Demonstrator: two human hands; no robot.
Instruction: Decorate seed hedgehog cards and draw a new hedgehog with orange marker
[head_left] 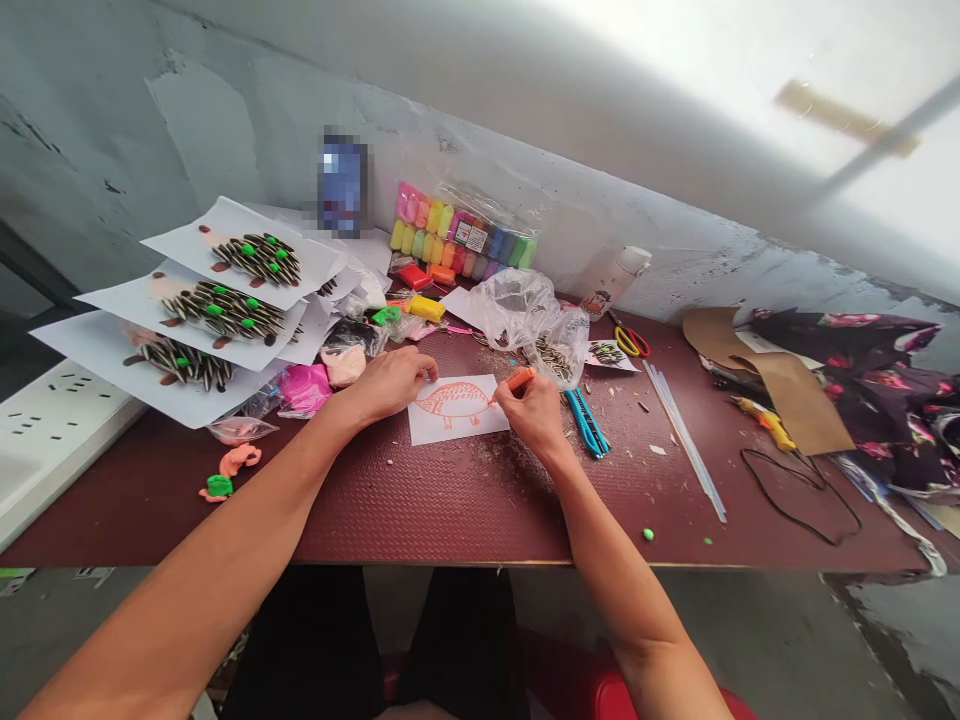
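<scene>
A sheet of white paper lies on the table before me, with an animal outline and short strokes drawn on it in orange. My right hand grips an orange marker, its tip down at the drawing's right end. At the upper left edge of the paper rests my left hand, fingers loosely bent and holding nothing I can see. Just right of my right hand is a blue utility knife. A clear plastic bag of striped seeds sits beyond it.
Stacked sheets with seed hedgehogs stand at left, above a white power strip. Coloured clay packs lean on the wall near a white bottle. Rightward are scissors, glue sticks and a yellow glue gun.
</scene>
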